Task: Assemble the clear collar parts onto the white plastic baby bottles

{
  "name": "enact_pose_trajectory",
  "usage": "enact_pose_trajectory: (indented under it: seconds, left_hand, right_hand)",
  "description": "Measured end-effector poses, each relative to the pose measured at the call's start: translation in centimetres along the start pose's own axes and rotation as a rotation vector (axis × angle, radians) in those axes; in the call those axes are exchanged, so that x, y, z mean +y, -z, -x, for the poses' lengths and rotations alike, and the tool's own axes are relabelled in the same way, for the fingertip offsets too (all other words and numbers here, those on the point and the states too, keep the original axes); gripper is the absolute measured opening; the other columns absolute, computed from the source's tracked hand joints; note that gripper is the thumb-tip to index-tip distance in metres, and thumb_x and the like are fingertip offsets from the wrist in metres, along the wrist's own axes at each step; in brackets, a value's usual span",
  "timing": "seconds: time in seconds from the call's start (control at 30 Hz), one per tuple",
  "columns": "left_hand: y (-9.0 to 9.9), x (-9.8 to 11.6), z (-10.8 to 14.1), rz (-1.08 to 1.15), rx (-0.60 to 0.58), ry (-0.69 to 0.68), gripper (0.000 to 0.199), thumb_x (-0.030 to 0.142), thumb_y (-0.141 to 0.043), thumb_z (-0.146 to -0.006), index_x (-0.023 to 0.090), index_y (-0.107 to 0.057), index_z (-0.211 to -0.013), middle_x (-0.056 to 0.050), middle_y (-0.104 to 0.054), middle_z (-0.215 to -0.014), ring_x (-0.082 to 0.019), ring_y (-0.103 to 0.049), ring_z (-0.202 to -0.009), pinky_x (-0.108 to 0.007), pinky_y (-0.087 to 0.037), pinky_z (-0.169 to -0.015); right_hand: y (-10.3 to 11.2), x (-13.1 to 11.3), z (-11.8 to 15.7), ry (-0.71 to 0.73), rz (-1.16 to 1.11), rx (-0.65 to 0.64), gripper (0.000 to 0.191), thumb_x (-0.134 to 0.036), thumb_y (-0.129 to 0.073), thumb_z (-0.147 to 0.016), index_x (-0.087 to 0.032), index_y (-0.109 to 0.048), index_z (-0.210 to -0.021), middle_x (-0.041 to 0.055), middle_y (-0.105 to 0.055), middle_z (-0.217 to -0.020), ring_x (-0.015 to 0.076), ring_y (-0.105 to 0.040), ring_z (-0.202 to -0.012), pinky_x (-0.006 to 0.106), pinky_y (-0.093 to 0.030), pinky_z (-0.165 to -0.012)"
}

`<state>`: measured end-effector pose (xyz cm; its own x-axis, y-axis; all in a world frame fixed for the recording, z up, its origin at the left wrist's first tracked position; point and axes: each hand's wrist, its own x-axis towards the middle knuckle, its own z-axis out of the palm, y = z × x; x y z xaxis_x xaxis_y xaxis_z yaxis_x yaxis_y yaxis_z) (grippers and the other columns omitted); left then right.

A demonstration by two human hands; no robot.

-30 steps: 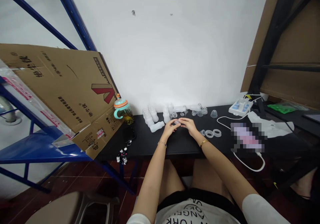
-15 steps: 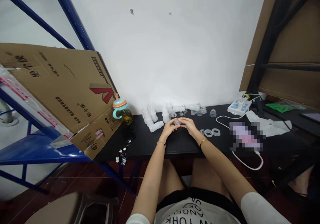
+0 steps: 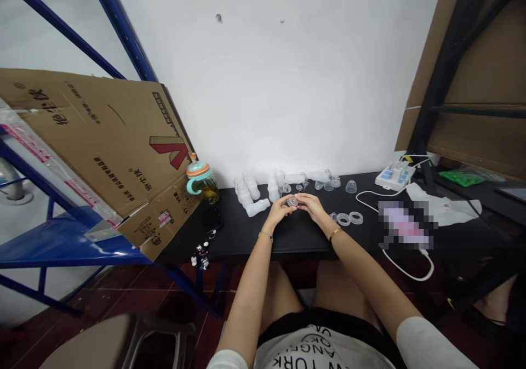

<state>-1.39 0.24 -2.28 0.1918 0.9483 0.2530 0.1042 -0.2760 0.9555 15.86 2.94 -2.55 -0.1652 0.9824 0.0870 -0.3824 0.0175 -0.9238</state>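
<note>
A small clear plastic piece (image 3: 292,201) sits between my left hand (image 3: 279,210) and my right hand (image 3: 311,206), held by the fingertips of both above the black table (image 3: 296,240). The hands partly hide it, so its exact shape is hard to tell. Beyond them stand several frosted plastic bottle bodies (image 3: 250,191), some on their sides. Several clear cup-shaped parts (image 3: 327,186) lie near the wall. Several clear rings (image 3: 344,220) lie just right of my right hand.
A flattened cardboard carton (image 3: 115,138) leans on blue metal shelving (image 3: 69,248) at left. A sippy cup (image 3: 201,181), a phone (image 3: 212,219) and a beaded charm (image 3: 201,255) are at the table's left end. A white corded device (image 3: 394,176) and a pixelated object (image 3: 405,225) lie right.
My hands stay together around the small clear piece. Only the view has shifted slightly.
</note>
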Motion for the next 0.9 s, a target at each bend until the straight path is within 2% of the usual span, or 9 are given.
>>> enact_pose_trajectory:
  seconds: [0.1,0.2,0.37,0.47,0.63,0.77,0.9]
  left_hand:
    - [-0.1,0.0,0.0,0.005,-0.001,0.000,0.065,0.030,-0.084,-0.067,0.015,-0.067,-0.129,-0.007,-0.074,-0.095,-0.009,-0.059,-0.062,-0.020,-0.041,-0.053]
    - [-0.1,0.0,0.0,0.004,0.009,0.002,0.065,0.030,-0.085,-0.067,0.015,-0.067,-0.128,-0.009,-0.074,-0.104,-0.008,-0.058,-0.060,-0.020,-0.041,-0.052]
    - [-0.1,0.1,0.1,-0.049,0.052,0.013,0.059,0.039,-0.084,-0.072,0.017,-0.069,-0.124,-0.010,-0.074,-0.111,-0.006,-0.056,-0.055,-0.020,-0.042,-0.050]
    - [-0.1,0.2,0.0,-0.049,0.102,0.028,0.056,0.046,-0.083,-0.072,0.017,-0.072,-0.118,-0.008,-0.075,-0.099,-0.006,-0.055,-0.053,-0.020,-0.041,-0.049]
    - [0.0,0.0,-0.1,-0.019,0.237,0.042,0.048,0.057,-0.078,-0.073,0.013,-0.073,-0.092,-0.004,-0.070,-0.071,-0.008,-0.052,-0.047,-0.021,-0.037,-0.045]
    - [0.3,0.0,-0.1,-0.007,0.329,0.046,0.050,0.064,-0.073,-0.076,0.014,-0.066,-0.072,-0.004,-0.066,-0.061,-0.009,-0.051,-0.045,-0.022,-0.038,-0.045]
    - [0.4,0.1,0.0,0.000,0.354,0.041,0.054,0.068,-0.069,-0.077,0.016,-0.061,-0.065,-0.002,-0.063,-0.055,-0.009,-0.050,-0.045,-0.022,-0.038,-0.046]
  right_hand:
    - [0.0,0.0,0.0,-0.004,0.002,-0.001,0.027,-0.033,-0.087,-0.066,-0.018,-0.078,-0.086,0.0104,-0.079,-0.097,0.0237,-0.074,-0.091,0.030,-0.061,-0.073]
    - [0.1,0.0,-0.1,-0.016,0.005,-0.004,0.027,-0.033,-0.087,-0.066,-0.018,-0.078,-0.087,0.0108,-0.079,-0.096,0.0232,-0.075,-0.089,0.030,-0.061,-0.072]
    - [0.0,-0.2,-0.1,-0.031,0.025,-0.008,0.025,-0.032,-0.084,-0.071,-0.017,-0.078,-0.089,0.0118,-0.079,-0.099,0.0214,-0.075,-0.085,0.027,-0.060,-0.069]
    - [-0.1,-0.4,-0.1,-0.040,0.041,-0.019,0.023,-0.034,-0.081,-0.075,-0.017,-0.078,-0.090,0.0125,-0.079,-0.103,0.0196,-0.075,-0.079,0.025,-0.058,-0.063]
    - [-0.2,-0.8,0.2,-0.038,0.064,-0.036,0.031,-0.038,-0.079,-0.079,-0.020,-0.076,-0.104,0.0111,-0.079,-0.107,0.0172,-0.074,-0.072,0.023,-0.058,-0.057]
    - [-0.7,-0.8,0.4,-0.035,0.118,-0.078,0.042,-0.041,-0.082,-0.078,-0.022,-0.074,-0.114,0.0071,-0.080,-0.089,0.0141,-0.070,-0.062,0.021,-0.055,-0.052]
    - [-1.2,-0.5,0.6,-0.049,0.191,-0.141,0.043,-0.040,-0.085,-0.074,-0.019,-0.076,-0.110,0.0068,-0.078,-0.080,0.0137,-0.068,-0.058,0.019,-0.052,-0.047]
